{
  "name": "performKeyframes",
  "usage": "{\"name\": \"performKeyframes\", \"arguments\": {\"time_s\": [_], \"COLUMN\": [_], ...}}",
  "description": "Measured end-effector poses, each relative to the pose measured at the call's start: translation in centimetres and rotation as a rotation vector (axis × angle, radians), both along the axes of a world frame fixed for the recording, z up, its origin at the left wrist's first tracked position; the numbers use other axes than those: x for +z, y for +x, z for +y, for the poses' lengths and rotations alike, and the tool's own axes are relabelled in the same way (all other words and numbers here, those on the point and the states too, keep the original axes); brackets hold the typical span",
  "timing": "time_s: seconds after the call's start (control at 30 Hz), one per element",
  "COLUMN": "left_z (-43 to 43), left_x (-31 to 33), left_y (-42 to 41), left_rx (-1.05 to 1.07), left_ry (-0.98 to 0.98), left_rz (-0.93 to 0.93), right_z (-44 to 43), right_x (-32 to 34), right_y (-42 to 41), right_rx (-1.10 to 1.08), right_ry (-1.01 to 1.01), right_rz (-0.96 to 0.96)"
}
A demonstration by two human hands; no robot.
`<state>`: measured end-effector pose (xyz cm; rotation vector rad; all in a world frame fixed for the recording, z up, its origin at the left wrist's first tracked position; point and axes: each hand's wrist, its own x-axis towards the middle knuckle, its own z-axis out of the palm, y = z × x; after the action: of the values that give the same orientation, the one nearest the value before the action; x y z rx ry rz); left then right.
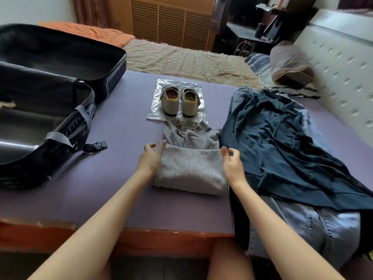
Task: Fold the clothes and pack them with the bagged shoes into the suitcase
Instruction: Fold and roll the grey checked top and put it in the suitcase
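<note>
The black suitcase [119, 65] lies open at the left of the purple mat [121, 168], and no clothing shows in the parts of it that can be seen, so packing does not seem to have begun. Next along, the left hand [150, 158] sits at the left edge of the grey garment [191, 170], fingers spread and loose, gripping nothing. That garment lies in the middle of the mat with its near part doubled into a neat block, while its far end is rumpled and unfolded; I judge it about half done. Just beyond it, the pair of shoes [179, 100] stands on top of a clear plastic bag [194, 88], not inside it, so bagging remains. The right hand [232, 166] is at the garment's right edge, fingers lightly curled and empty. Furthest right, the dark blue shirt [278, 138] is spread over the jeans [302, 225], both unfolded.
</note>
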<state>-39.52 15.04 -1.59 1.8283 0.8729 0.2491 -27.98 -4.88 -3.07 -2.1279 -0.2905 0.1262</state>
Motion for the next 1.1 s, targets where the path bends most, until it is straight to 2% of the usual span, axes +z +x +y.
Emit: {"name": "performKeyframes", "arguments": {"time_s": [0.17,0.37,0.57,0.77,1.1], "left_z": [-1.1,-2.4,-3.8,-4.1,-4.0], "left_x": [-2.9,-3.6,-3.3,-5.2,-5.9], "left_y": [-3.1,-4.3,-7.1,-9.4,-11.0], "left_rx": [0.011,0.022,0.057,0.104,0.015], "left_ry": [0.023,0.29,0.394,0.278,0.332], "left_rz": [-0.054,-0.174,-0.184,-0.136,-0.136], "right_z": [-2.7,-3.7,-5.3,-6.1,-7.3], "right_x": [-1.1,-2.0,-2.7,-4.1,-4.6], "right_y": [-4.0,-6.3,-8.9,-10.3,-11.1], "right_rx": [0.03,-0.049,-0.062,-0.086,-0.091], "right_ry": [0.02,0.091,0.112,0.115,0.101], "right_rz": [-0.01,-0.065,-0.073,-0.076,-0.096]}}
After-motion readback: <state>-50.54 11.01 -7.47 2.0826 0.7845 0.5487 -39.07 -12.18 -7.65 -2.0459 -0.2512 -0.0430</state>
